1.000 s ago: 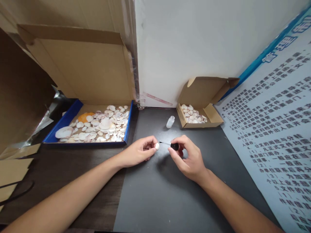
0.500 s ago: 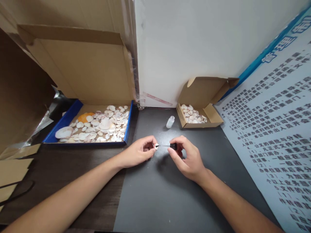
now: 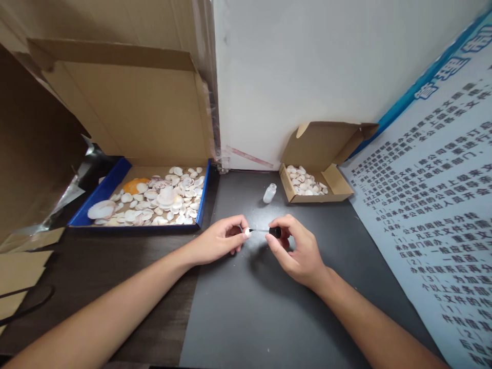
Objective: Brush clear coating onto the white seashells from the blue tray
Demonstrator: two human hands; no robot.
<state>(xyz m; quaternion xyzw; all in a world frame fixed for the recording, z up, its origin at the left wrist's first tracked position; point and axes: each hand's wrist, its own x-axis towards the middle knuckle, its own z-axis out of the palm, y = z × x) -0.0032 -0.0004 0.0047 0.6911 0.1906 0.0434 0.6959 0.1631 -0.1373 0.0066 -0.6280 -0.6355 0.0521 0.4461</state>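
Between thumb and fingertips, my left hand pinches a small white seashell. My right hand grips the black cap of a small applicator brush. Its thin stem points left, and the dark tip meets the shell's edge. Beyond the hands, a little uncapped glass bottle with whitish contents stands upright on the grey mat.
At the left, an open blue-edged cardboard box holds many shells. A smaller open cardboard box with shells stands behind right. A white panel rises at the back, and a printed sign leans at the right.
The shell has turned slightly in my left fingers, and the curled fingers beneath have shifted. The brush tip has moved from across the shell's face to its right edge.
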